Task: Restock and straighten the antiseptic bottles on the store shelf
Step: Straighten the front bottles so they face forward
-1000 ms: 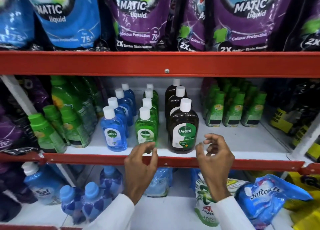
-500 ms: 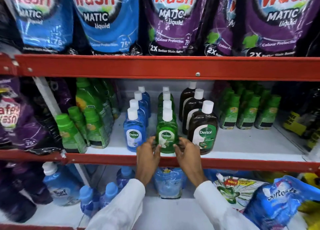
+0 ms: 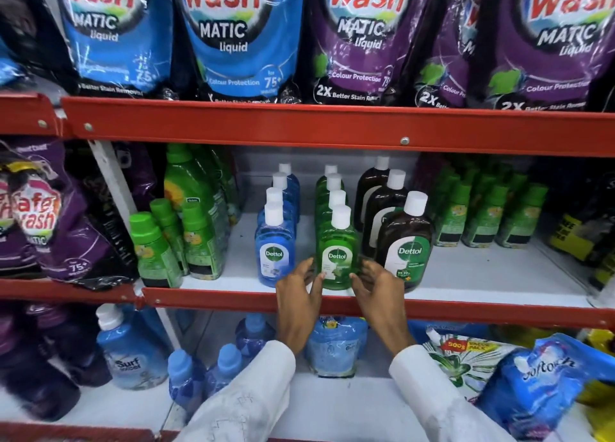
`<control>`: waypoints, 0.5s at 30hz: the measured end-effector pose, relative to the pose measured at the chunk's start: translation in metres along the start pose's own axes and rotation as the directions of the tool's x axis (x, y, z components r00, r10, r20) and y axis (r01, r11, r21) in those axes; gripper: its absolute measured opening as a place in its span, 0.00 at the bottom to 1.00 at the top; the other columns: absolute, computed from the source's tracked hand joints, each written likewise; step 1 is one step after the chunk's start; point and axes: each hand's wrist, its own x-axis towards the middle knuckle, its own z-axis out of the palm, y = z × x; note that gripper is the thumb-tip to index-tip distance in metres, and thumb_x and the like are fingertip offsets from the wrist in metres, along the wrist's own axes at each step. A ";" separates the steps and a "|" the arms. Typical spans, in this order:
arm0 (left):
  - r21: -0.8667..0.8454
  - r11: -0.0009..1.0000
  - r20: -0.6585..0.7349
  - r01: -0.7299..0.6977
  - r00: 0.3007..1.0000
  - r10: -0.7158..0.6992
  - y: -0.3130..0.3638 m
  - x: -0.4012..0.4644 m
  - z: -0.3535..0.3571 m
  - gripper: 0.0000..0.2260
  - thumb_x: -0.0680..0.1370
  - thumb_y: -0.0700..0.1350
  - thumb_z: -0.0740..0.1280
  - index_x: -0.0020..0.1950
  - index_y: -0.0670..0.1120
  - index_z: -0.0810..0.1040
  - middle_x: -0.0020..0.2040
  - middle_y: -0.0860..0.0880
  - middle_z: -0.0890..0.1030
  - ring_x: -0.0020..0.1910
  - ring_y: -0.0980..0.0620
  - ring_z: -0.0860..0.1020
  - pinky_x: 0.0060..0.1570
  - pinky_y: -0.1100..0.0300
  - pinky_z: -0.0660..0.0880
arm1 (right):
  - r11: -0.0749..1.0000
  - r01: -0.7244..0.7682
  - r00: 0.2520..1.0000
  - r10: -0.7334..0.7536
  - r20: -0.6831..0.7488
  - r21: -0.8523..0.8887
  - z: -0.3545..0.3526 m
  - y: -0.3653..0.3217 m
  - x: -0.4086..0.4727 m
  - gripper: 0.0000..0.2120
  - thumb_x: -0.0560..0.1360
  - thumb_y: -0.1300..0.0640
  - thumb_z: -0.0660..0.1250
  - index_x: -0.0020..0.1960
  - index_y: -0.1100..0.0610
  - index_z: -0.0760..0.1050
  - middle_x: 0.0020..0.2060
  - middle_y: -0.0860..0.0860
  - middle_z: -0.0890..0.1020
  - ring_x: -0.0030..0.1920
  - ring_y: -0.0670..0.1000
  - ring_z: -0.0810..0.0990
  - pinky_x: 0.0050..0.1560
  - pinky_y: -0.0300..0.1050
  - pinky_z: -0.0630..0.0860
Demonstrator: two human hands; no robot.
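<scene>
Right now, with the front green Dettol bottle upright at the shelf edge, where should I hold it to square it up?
Grip the front green Dettol bottle low on its two narrow sides, coming from the front over the red shelf lip. The left hand and right hand already flank it there. The brown bottle stands close on its right, so fingers probably fit only near the front.

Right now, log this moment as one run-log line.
stage: straightening | left hand: on front green Dettol bottle | right hand: opposite side, same bottle | bottle: upright, at white shelf front edge
</scene>
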 end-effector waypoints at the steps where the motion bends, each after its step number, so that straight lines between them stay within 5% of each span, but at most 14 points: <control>1: -0.017 1.000 -0.046 -0.004 0.999 0.003 0.000 -0.003 -0.007 0.13 0.75 0.38 0.70 0.60 0.44 0.81 0.51 0.52 0.84 0.46 0.60 0.82 0.50 0.75 0.75 | 1.000 -0.006 0.997 0.008 -0.072 0.028 -0.003 -0.003 -0.006 0.16 0.74 0.60 0.72 0.60 0.60 0.79 0.50 0.52 0.86 0.46 0.47 0.85 0.53 0.41 0.81; 4: -0.039 0.997 -0.268 -0.060 0.962 0.047 -0.004 -0.011 -0.038 0.09 0.73 0.37 0.69 0.49 0.48 0.83 0.44 0.50 0.85 0.41 0.59 0.81 0.45 0.66 0.78 | 0.989 0.140 0.942 -0.117 -0.313 0.051 -0.005 -0.021 -0.026 0.08 0.72 0.62 0.73 0.50 0.54 0.81 0.41 0.49 0.86 0.38 0.45 0.84 0.44 0.39 0.81; 7: -0.028 0.999 -0.379 -0.035 0.925 0.022 -0.018 0.002 -0.066 0.12 0.71 0.34 0.69 0.52 0.46 0.79 0.47 0.49 0.81 0.44 0.55 0.80 0.48 0.59 0.78 | 0.968 0.241 0.951 -0.222 -0.216 0.065 0.020 -0.042 -0.035 0.09 0.71 0.65 0.73 0.50 0.55 0.83 0.42 0.50 0.86 0.36 0.43 0.83 0.44 0.29 0.77; 9: 0.015 0.998 -0.278 0.062 0.959 -0.055 -0.036 0.016 -0.077 0.19 0.70 0.36 0.70 0.61 0.44 0.75 0.55 0.46 0.80 0.50 0.49 0.80 0.53 0.54 0.78 | 0.971 0.235 0.969 -0.232 -0.083 0.030 0.045 -0.053 -0.033 0.13 0.72 0.64 0.71 0.56 0.56 0.82 0.45 0.51 0.87 0.38 0.43 0.83 0.48 0.26 0.75; 11: 0.134 0.985 -0.107 0.112 0.989 -0.098 -0.050 0.029 -0.080 0.25 0.71 0.40 0.73 0.66 0.42 0.72 0.60 0.42 0.80 0.55 0.45 0.80 0.57 0.49 0.77 | 0.981 0.194 0.981 -0.194 0.026 0.025 0.064 -0.057 -0.027 0.16 0.74 0.63 0.69 0.61 0.58 0.79 0.48 0.53 0.87 0.43 0.47 0.85 0.54 0.39 0.80; 13: 0.187 0.979 0.030 0.081 0.996 -0.088 -0.057 0.036 -0.082 0.23 0.71 0.43 0.74 0.64 0.42 0.74 0.59 0.42 0.82 0.55 0.44 0.81 0.56 0.51 0.78 | 0.985 0.172 0.981 -0.172 0.091 0.009 0.075 -0.060 -0.022 0.15 0.74 0.62 0.67 0.60 0.56 0.78 0.47 0.55 0.87 0.44 0.52 0.86 0.52 0.52 0.82; 15: 0.154 0.987 0.089 0.054 0.994 -0.069 -0.058 0.039 -0.083 0.18 0.71 0.42 0.75 0.59 0.43 0.77 0.53 0.43 0.85 0.50 0.48 0.83 0.50 0.59 0.77 | 0.985 0.173 0.980 -0.171 0.105 -0.007 0.081 -0.062 -0.019 0.14 0.74 0.62 0.66 0.58 0.55 0.78 0.47 0.55 0.87 0.45 0.53 0.86 0.51 0.55 0.82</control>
